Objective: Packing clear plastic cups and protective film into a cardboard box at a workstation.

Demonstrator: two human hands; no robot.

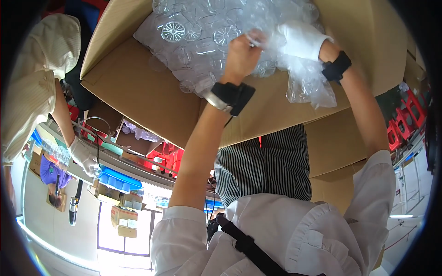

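A large open cardboard box (138, 92) holds many clear plastic round pieces (173, 31), some with spoked, wheel-like faces. My bare left hand (244, 53) is over the pieces, its fingers closed on the edge of a thin clear plastic bag (313, 87). My right hand (301, 40), in a white glove, is bunched into the same bag, with its fingertips blurred and partly covered by the film. Part of the bag hangs below the right hand against the box wall. Dark bands with small black units sit on both wrists.
On the left, another person's gloved hand (85, 158) rests near a blue tray (120, 179) along a bench. Red plastic stools (405, 115) stand at the right. More cardboard (334, 142) lies beneath the box, next to my striped clothing.
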